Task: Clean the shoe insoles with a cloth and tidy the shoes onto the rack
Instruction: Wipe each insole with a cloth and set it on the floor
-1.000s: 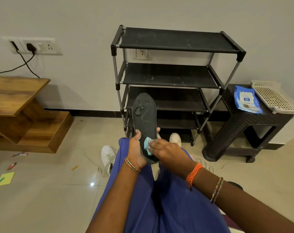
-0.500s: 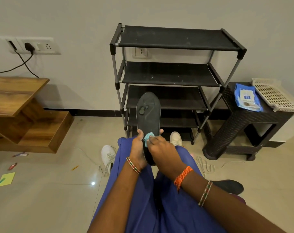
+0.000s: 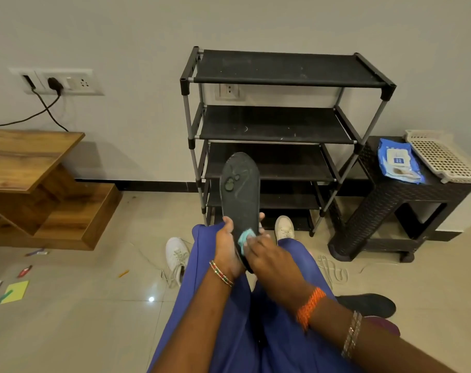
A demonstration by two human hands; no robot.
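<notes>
centrally, a dark insole [image 3: 239, 189] stands nearly upright over the person's lap, toe end up, in front of the black shoe rack [image 3: 280, 125]. the left hand [image 3: 227, 250] grips its heel end, thumb on the near face and fingertips showing past the far edge. the right hand [image 3: 266, 255] curls its fingers round a small teal cloth [image 3: 245, 236] and presses it against the lower part of the insole's near face.

handling, as judged: the insole looks thin, light and flexible, so it would likely bend if held only by one tip; a hold at the heel, close to where the cloth rubs, gives the pressing hand something to work against. the pale marks near the toe end sit well above the cloth and look not yet wiped; reaching them probably calls for a hold further up. the cloth is soft and bunched, and takes whatever shape the fingers give it.

two white shoes [image 3: 177, 258] lie on the floor beside the knees, laces loose, and a second dark insole [image 3: 369, 305] rests on the tiles to the right. every rack shelf visible carries no shoe, so the tidying step appears not yet begun.
</notes>
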